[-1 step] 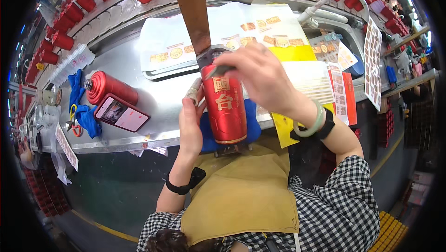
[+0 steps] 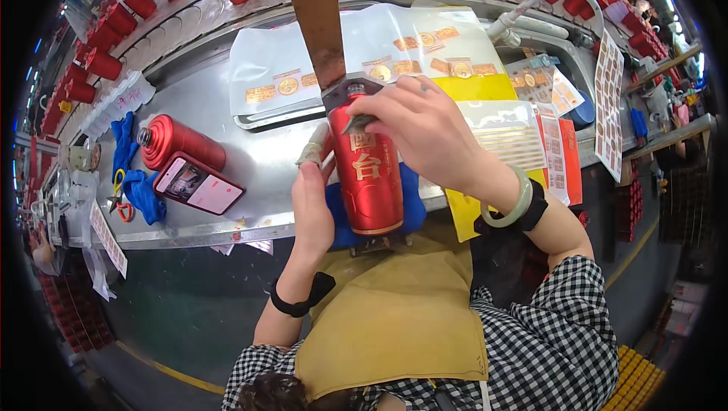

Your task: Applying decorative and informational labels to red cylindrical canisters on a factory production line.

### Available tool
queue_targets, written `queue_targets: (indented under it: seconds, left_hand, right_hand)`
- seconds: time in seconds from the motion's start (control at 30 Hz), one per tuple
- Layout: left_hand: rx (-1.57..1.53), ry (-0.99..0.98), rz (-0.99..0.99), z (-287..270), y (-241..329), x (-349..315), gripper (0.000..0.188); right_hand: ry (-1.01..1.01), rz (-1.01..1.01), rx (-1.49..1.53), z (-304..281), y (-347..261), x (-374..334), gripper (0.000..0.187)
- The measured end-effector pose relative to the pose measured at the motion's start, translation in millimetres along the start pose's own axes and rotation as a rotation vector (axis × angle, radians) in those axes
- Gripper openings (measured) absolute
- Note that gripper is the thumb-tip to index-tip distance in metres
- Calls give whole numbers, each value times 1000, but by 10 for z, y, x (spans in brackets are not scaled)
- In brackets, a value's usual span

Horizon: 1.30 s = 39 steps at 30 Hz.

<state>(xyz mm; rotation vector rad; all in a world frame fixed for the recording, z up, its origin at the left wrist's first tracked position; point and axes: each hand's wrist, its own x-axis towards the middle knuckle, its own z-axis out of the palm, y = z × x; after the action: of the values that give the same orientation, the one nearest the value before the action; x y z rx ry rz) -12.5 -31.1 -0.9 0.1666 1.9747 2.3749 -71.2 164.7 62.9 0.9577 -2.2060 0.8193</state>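
A red bottle point(image 2: 371, 199) with gold characters lies tilted in front of me, its bare metallic neck pointing away, over a blue cloth point(image 2: 413, 199). My right hand point(image 2: 421, 123) is closed on a small grey-green pad point(image 2: 359, 122), which presses against the bottle's upper front and partly covers the top character. Beside the bottle's left side is my left hand point(image 2: 311, 210), fingers stretched out along it, with pale wrapping on a fingertip. Whether those fingers touch the bottle is partly hidden.
A brown upright post point(image 2: 312, 17) stands just beyond the bottle. Sheets of gold stickers point(image 2: 288, 86) lie behind it. To the left are another red bottle point(image 2: 182, 142), a phone point(image 2: 199, 183), blue rags point(image 2: 142, 197) and scissors point(image 2: 117, 195). Red bottles line the conveyor point(image 2: 174, 28).
My right hand has moved slightly down the bottle with the pad, now covering more of the top character. My left hand has shifted a little; the bottle stays in place.
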Motion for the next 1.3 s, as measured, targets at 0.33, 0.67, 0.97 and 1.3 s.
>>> queue_targets:
  seconds: [0.33, 0.67, 0.97, 1.3]
  left_hand:
    - [927, -210, 513, -103, 219, 311, 77]
    - [948, -212, 618, -204, 133, 451, 74]
    - [255, -18, 195, -125, -48, 134, 91]
    - [-500, 44, -239, -153, -146, -77, 107]
  right_hand:
    - [64, 200, -131, -350, 288, 89, 19]
    - [41, 210, -182, -371, 162, 57, 24]
    - [-117, -5, -229, 21, 69, 251, 22]
    - [-325, -324, -142, 101, -658, -202, 13]
